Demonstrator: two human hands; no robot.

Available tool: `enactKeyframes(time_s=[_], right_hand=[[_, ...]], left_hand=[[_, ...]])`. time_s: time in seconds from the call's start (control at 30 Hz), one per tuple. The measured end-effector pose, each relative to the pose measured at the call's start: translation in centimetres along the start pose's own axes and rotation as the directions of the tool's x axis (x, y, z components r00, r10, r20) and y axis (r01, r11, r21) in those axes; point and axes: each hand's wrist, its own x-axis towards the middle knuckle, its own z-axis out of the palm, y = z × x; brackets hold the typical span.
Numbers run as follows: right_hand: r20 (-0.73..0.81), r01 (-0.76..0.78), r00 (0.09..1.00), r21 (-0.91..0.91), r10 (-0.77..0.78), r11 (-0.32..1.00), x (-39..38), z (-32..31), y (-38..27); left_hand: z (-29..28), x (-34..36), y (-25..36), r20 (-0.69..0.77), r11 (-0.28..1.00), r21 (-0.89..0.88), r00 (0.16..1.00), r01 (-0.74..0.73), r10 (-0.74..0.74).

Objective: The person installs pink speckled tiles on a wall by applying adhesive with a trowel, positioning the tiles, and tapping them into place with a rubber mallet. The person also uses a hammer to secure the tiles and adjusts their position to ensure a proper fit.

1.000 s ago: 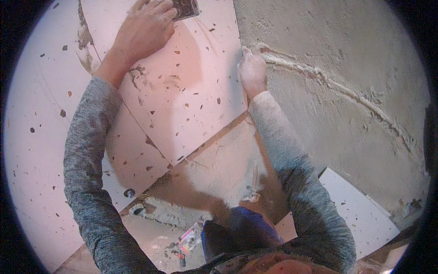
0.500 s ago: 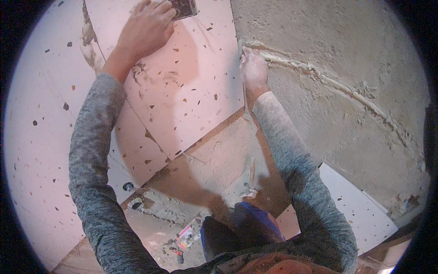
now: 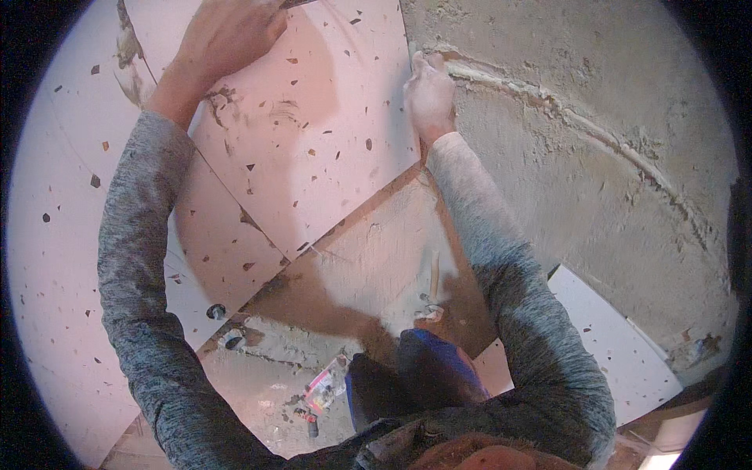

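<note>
A large pale tile (image 3: 337, 180) with dark terrazzo-like flecks stands against the wall. At its upper part my left hand (image 3: 235, 39) has its fingers curled at a dark flat object (image 3: 296, 3), which is mostly cut off by the top of the view. My right hand (image 3: 431, 98), whitened with dust, is closed at the tile's right edge, beside the bare cement wall (image 3: 548, 47). What its fingers grip there is hidden.
Other speckled tiles (image 3: 63, 258) adjoin on the left, one with a pipe hole (image 3: 216, 312). A filled groove (image 3: 580, 121) runs across the cement. A pipe stub (image 3: 435, 274) shows below the tile, a colourful packet (image 3: 325, 384) lower down, and a white panel (image 3: 611, 337) at right.
Both hands and the tile sit higher in the view. The dark object at my left hand has slid almost out of the top. Both hands keep much the same pose.
</note>
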Motion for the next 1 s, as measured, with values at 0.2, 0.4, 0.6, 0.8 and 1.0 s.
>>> enactKeyframes(time_s=[0.2, 0.4, 0.6, 0.8, 1.0], right_hand=[[0.097, 0.046, 0.994, -0.053, -0.041, 0.998, 0.5, -0.3, 0.8], [0.144, 0.017, 0.989, -0.019, -0.015, 1.0, 0.5, 0.2, 2.2], [0.037, 0.075, 0.997, -0.012, -0.075, 0.997, 1.6, 2.2, 2.7], [-0.207, 0.232, 0.959, 0.19, -0.192, 0.954, 0.3, 0.8, 3.4], [0.063, -0.178, 0.984, 0.397, 0.166, 0.901, -8.4, -2.4, 2.1]], left_hand=[[-0.2, -0.1, 0.2, 0.068, 0.999, -0.008, 0.996, 0.053, -0.053], [2.8, 1.2, 4.6, -0.337, 0.997, -0.028, 0.94, -0.065, 0.052], [8.7, 5.4, 12.5, -0.108, 0.974, -0.22, 0.994, -0.044, 0.02], [12.5, 6.6, 16.7, -0.089, 0.926, -0.372, 0.991, 0.06, -0.1], [14.7, 4.5, 16.0, -0.066, 0.964, -0.25, 0.991, 0.093, -0.113]])
